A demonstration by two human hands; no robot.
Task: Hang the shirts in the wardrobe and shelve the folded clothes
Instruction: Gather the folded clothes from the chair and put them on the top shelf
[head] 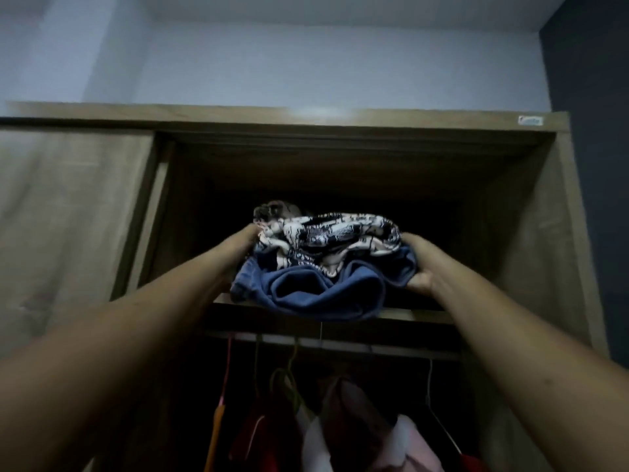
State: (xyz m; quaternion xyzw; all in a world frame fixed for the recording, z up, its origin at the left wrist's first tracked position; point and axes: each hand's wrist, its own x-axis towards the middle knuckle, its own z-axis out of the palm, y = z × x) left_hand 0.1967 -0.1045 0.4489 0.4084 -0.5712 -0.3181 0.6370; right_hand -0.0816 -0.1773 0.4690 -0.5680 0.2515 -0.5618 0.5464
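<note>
A stack of folded clothes sits on the front edge of the wardrobe's top shelf (415,314): a blue garment (316,294) below, a black-and-white patterned one (340,233) on top. The blue one hangs slightly over the shelf edge. My right hand (420,264) grips the stack's right side, thumb under the blue cloth. My left hand (250,238) reaches to the stack's left side; its fingers are hidden behind the clothes. Both arms stretch up and forward.
Under the shelf runs a hanging rail (340,344) with several hangers and hung shirts, red (269,434) and pink (401,447) among them. A closed wooden door panel (68,216) stands on the left. The wardrobe's right wall (544,233) and a dark wall beyond bound the right.
</note>
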